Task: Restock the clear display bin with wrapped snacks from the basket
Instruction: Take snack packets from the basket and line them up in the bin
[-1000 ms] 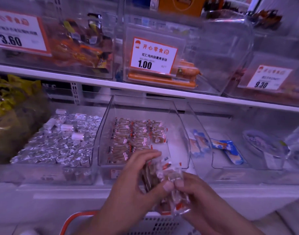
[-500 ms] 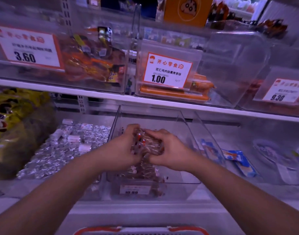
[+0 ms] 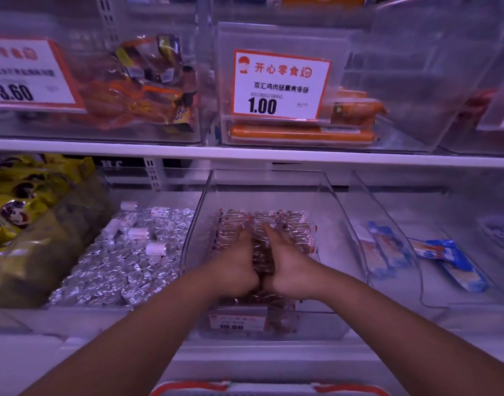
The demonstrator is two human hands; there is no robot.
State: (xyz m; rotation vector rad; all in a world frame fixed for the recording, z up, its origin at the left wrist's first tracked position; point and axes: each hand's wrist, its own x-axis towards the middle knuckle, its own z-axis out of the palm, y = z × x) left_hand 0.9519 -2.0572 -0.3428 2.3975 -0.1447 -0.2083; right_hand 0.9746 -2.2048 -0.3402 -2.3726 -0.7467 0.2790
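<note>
Both hands are inside the clear display bin (image 3: 342, 212), side by side. The left hand (image 3: 239, 270) and right hand (image 3: 290, 270) clasp a stack of wrapped snacks (image 3: 263, 252) between them, thumbs up, fingers hidden under the wrappers. The stack sits low in the bin, touching the rows of wrapped snacks already laid behind it (image 3: 285, 221). My read: this batch is nearly placed, release not yet done. The right part of the bin floor is bare, so more loads look needed. The basket (image 3: 268, 388) shows only its red rim, below the bin; contents out of view. Left of the bin lie foil-wrapped pieces (image 3: 125, 264); right of it, blue packets (image 3: 456, 264). The white shelf (image 3: 159, 150) above the bin limits headroom.
</note>
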